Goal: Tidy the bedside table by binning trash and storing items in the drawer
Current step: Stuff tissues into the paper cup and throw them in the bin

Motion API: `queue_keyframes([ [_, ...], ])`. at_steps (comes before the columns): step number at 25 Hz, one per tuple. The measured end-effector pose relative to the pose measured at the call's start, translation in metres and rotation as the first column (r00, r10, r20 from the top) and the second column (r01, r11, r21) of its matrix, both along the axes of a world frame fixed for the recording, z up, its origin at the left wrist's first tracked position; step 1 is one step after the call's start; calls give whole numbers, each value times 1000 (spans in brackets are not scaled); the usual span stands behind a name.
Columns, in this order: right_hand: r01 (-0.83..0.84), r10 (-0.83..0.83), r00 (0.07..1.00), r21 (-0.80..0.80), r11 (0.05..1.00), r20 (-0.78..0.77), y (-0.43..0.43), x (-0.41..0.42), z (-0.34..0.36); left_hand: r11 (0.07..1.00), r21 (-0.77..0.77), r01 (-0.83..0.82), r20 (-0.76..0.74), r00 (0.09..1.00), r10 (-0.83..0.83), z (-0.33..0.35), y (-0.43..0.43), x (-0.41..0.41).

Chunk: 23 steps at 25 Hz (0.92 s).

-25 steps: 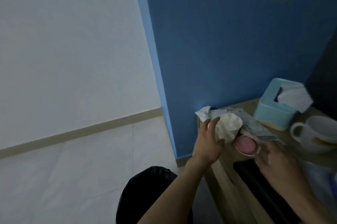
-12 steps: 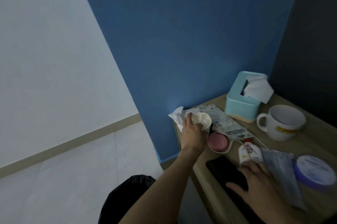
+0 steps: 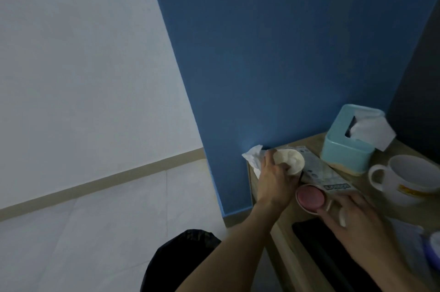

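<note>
Two hands sit up and right of the bin [image 3: 181,260]: the left hand [image 3: 273,180], nearer it, curls its fingers round the roughly upright cup [image 3: 289,160] at the table [image 3: 283,251] corner, forearm stretched above the bin. Farther right, the right hand [image 3: 352,222] touches a pink tin [image 3: 310,196]; whether it grips, I cannot tell.
</note>
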State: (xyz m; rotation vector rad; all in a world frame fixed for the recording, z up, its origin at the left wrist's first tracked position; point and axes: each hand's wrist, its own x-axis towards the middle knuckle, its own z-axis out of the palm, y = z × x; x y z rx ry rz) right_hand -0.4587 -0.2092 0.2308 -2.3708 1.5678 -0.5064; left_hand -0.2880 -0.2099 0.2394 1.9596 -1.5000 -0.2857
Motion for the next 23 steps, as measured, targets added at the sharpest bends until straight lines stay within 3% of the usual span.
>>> queue_keyframes([
  [4, -43, 53, 985, -67, 997, 164, -20, 47, 9, 994, -87, -59, 17, 998, 61, 18, 14, 20],
  [10, -155, 159, 980, -40, 987, 123, -35, 95, -1, 990, -36, -137, 39, 990, 138, 30, 36, 52],
  [14, -233, 233, 965, -10, 972, 124, -44, 123, -3, 972, -102, -211, 32, 976, 215, 30, 51, 74],
  [17, -314, 316, 948, 59, 947, -27, -60, 157, -14, 955, -108, -277, 29, 959, 281, 27, 69, 96],
  [21, -221, 284, 913, 232, 947, -293, -61, 179, -21, 945, -72, -319, 26, 946, 322, 18, 89, 119],
  [23, -188, 248, 923, 217, 958, -294, -55, 180, -21, 943, -45, -329, 31, 943, 330, 14, 96, 127],
])
